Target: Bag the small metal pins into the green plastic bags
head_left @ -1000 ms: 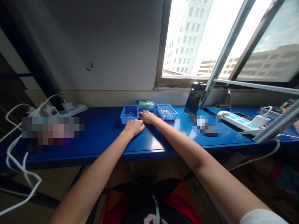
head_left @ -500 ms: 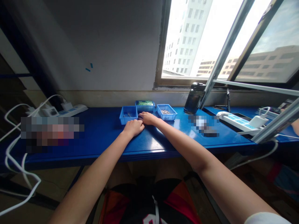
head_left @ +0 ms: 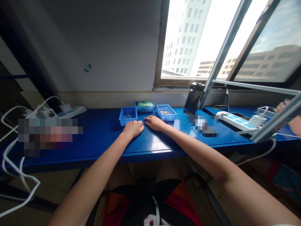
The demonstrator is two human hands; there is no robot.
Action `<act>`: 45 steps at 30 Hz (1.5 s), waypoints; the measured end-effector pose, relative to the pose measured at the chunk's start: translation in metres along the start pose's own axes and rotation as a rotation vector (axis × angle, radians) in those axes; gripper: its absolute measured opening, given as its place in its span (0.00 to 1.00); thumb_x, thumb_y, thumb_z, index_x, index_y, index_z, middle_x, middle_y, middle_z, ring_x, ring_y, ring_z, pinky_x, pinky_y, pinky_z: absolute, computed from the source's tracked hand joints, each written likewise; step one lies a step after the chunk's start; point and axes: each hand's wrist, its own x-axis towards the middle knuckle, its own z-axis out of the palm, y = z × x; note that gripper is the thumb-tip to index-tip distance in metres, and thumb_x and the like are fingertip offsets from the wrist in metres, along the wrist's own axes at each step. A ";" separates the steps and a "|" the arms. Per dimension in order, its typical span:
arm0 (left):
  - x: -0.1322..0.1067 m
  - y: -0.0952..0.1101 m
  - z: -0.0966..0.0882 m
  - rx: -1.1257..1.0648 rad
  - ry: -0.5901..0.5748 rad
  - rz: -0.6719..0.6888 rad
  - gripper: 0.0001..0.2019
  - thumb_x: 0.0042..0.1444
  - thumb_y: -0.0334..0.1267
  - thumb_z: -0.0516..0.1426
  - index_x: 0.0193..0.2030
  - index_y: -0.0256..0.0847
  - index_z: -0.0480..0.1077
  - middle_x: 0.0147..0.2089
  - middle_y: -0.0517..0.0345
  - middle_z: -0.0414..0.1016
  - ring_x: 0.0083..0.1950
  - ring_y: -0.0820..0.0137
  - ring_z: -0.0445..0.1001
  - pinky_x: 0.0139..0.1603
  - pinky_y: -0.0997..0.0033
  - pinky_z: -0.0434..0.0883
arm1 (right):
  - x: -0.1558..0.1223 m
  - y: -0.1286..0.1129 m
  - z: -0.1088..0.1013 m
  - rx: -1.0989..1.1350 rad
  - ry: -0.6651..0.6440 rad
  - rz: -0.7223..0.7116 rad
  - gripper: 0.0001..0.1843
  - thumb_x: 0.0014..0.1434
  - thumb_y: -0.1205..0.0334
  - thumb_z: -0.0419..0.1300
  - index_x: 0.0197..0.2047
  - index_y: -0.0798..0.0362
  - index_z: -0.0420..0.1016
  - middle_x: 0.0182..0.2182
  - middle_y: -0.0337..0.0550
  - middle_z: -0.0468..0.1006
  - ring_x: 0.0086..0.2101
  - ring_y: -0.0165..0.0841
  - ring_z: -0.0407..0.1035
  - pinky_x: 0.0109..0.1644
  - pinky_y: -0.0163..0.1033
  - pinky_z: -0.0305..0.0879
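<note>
My left hand [head_left: 133, 128] rests low over the blue table with its fingers closed on a thin, dark metal piece [head_left: 143, 122], too small to name. Beside it, my right hand [head_left: 155, 123] is pinched around the piece's other end, fingertips close to those of the left. Just behind my left hand, a blue bin [head_left: 128, 122] contains a few thin metal pieces [head_left: 127, 116]. A second blue bin [head_left: 167, 117], behind my right hand, holds many small metal pieces [head_left: 165, 112]. Green packets [head_left: 145, 104] fill a third bin [head_left: 144, 109] at the back.
A dark bottle [head_left: 193, 99] stands by the metal frame [head_left: 227, 47]. To the right lie a power strip [head_left: 236, 121] and a blurred-out item [head_left: 204, 125]. White cables [head_left: 14, 157] and another power strip [head_left: 72, 112] occupy the left. Another person's hand [head_left: 281, 106] shows at the far right.
My right hand has drawn back and right from over the left, uncovering the thin metal piece between them. The camera view has shifted slightly. Another person's hand has come into view at right.
</note>
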 end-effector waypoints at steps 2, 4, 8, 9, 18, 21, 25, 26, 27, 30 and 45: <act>-0.001 0.000 -0.001 -0.006 -0.001 -0.005 0.17 0.57 0.45 0.44 0.40 0.38 0.69 0.37 0.45 0.75 0.40 0.55 0.74 0.37 0.61 0.68 | -0.003 0.001 0.000 0.006 0.004 -0.016 0.20 0.63 0.59 0.46 0.53 0.58 0.67 0.50 0.52 0.70 0.50 0.35 0.64 0.55 0.38 0.57; -0.001 0.001 -0.003 -0.012 -0.005 -0.010 0.17 0.57 0.45 0.44 0.41 0.38 0.68 0.38 0.44 0.75 0.40 0.54 0.74 0.37 0.61 0.68 | -0.004 0.000 -0.001 0.001 0.006 -0.040 0.20 0.62 0.60 0.46 0.54 0.59 0.66 0.50 0.53 0.70 0.51 0.36 0.64 0.55 0.38 0.57; -0.002 0.002 -0.004 -0.023 -0.013 -0.023 0.17 0.57 0.45 0.45 0.44 0.38 0.66 0.39 0.44 0.74 0.41 0.55 0.74 0.39 0.60 0.68 | -0.010 -0.004 -0.008 -0.063 0.064 -0.076 0.20 0.61 0.62 0.49 0.55 0.59 0.66 0.51 0.54 0.68 0.52 0.37 0.62 0.57 0.41 0.55; -0.001 0.002 -0.003 -0.023 -0.013 -0.025 0.16 0.57 0.45 0.45 0.44 0.38 0.66 0.40 0.44 0.74 0.41 0.55 0.74 0.39 0.60 0.68 | -0.012 -0.005 -0.010 -0.082 0.081 -0.082 0.20 0.60 0.64 0.50 0.54 0.58 0.66 0.51 0.54 0.68 0.52 0.37 0.62 0.57 0.42 0.55; 0.000 0.002 -0.001 -0.012 0.013 -0.073 0.15 0.57 0.44 0.45 0.43 0.38 0.66 0.39 0.46 0.74 0.41 0.58 0.74 0.39 0.65 0.68 | -0.003 -0.001 -0.026 -0.083 0.110 0.049 0.17 0.58 0.72 0.49 0.48 0.55 0.71 0.47 0.51 0.70 0.46 0.35 0.65 0.51 0.39 0.59; 0.000 0.002 -0.001 -0.013 0.005 -0.077 0.15 0.58 0.43 0.45 0.45 0.38 0.65 0.40 0.46 0.74 0.42 0.59 0.74 0.39 0.65 0.68 | -0.004 -0.007 -0.029 -0.077 0.129 0.035 0.17 0.59 0.73 0.48 0.47 0.55 0.71 0.46 0.50 0.70 0.45 0.34 0.65 0.51 0.37 0.59; 0.000 0.003 -0.001 -0.012 -0.006 -0.085 0.18 0.58 0.43 0.45 0.51 0.39 0.63 0.42 0.45 0.74 0.44 0.58 0.73 0.42 0.64 0.68 | -0.023 -0.018 -0.033 -0.075 0.071 0.003 0.16 0.60 0.70 0.47 0.48 0.54 0.70 0.43 0.48 0.71 0.40 0.31 0.68 0.45 0.33 0.61; 0.000 0.003 -0.001 -0.011 -0.011 -0.087 0.18 0.59 0.43 0.45 0.52 0.39 0.63 0.43 0.45 0.74 0.45 0.58 0.73 0.42 0.64 0.68 | -0.028 -0.019 -0.034 -0.073 0.044 -0.004 0.16 0.60 0.68 0.47 0.48 0.53 0.70 0.43 0.47 0.71 0.38 0.31 0.69 0.43 0.33 0.62; -0.001 0.004 -0.001 -0.010 -0.017 -0.085 0.18 0.59 0.43 0.45 0.52 0.39 0.63 0.43 0.45 0.74 0.45 0.58 0.73 0.43 0.64 0.68 | -0.033 -0.020 -0.034 -0.070 0.014 -0.013 0.15 0.60 0.67 0.48 0.48 0.53 0.70 0.43 0.47 0.72 0.37 0.30 0.69 0.42 0.33 0.62; -0.001 0.003 -0.002 -0.009 -0.023 -0.059 0.17 0.59 0.42 0.44 0.49 0.40 0.65 0.42 0.44 0.74 0.43 0.57 0.73 0.41 0.63 0.68 | -0.045 -0.019 -0.035 -0.042 -0.013 -0.016 0.15 0.59 0.66 0.49 0.47 0.53 0.70 0.42 0.46 0.72 0.36 0.30 0.69 0.41 0.33 0.62; -0.005 0.007 -0.007 -0.106 0.027 0.209 0.14 0.59 0.45 0.45 0.45 0.45 0.67 0.37 0.52 0.76 0.38 0.61 0.75 0.37 0.69 0.67 | -0.048 -0.013 -0.031 0.136 0.061 0.027 0.11 0.58 0.60 0.54 0.43 0.53 0.72 0.35 0.44 0.74 0.33 0.29 0.67 0.38 0.33 0.61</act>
